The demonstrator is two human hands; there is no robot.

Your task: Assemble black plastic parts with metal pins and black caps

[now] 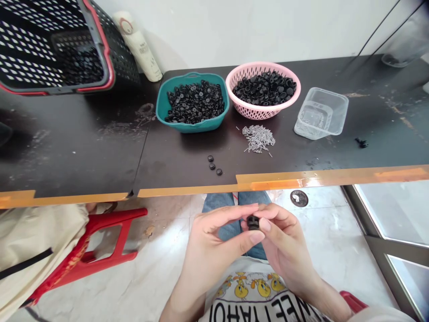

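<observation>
My left hand [214,246] and my right hand [284,246] meet above my lap, below the table edge. Both pinch one small black plastic part [253,222] between thumbs and fingertips. On the table ahead, a teal basket [161,105] holds several flat black discs. Beside it a pink basket [261,114] holds several black caps. A pile of small metal pins [258,138] lies in front of the pink basket. Three small black parts [213,165] lie in a row near the table's front edge.
A clear plastic tub [323,116] sits to the right of the pink basket. A large black crate with a red rim [56,44] stands at the back left, a white bottle [137,44] beside it. A red stool [100,241] is on the floor at left.
</observation>
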